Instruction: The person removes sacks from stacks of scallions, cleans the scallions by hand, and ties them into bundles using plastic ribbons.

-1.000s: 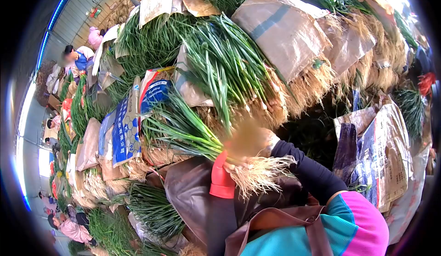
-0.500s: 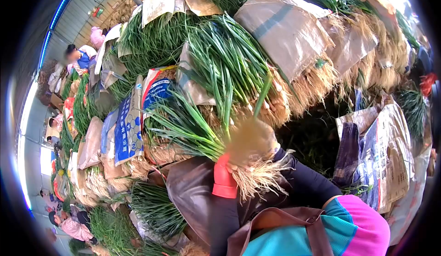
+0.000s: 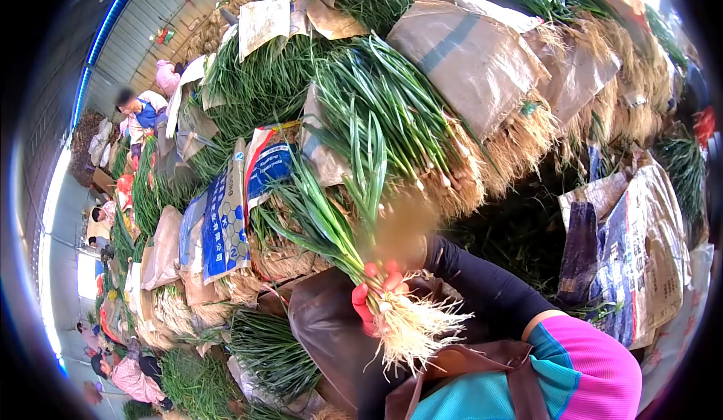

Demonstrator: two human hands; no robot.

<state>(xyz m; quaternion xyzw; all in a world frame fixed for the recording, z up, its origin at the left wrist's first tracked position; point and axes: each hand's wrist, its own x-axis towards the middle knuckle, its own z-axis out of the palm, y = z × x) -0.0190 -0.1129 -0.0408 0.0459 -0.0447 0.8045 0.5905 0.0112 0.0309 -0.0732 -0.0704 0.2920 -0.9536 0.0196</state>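
A bunch of green onions [image 3: 337, 243] is held in front of my apron, its leaves pointing up and left and its pale roots [image 3: 418, 326] hanging toward me. My left hand [image 3: 363, 308], in a red glove, is closed around the left side of the stems just above the roots. Red fingertips of my right hand [image 3: 392, 278] close over the bunch at the root end; the back of this hand is blurred. A brown apron [image 3: 324, 329] lies beneath both hands.
Behind the bunch, large stacks of green onions [image 3: 388, 107] lie with their roots toward me. Sacking [image 3: 467, 58] and a blue printed bag [image 3: 224, 224] cover some piles. More sacks [image 3: 629, 247] are at right. Several people, one in a pink top [image 3: 135, 375], are at left.
The bunch and my left hand have turned, so red fingers now show instead of the glove's cuff. My right hand's red fingertips have come into view at the stems. The roots hang lower.
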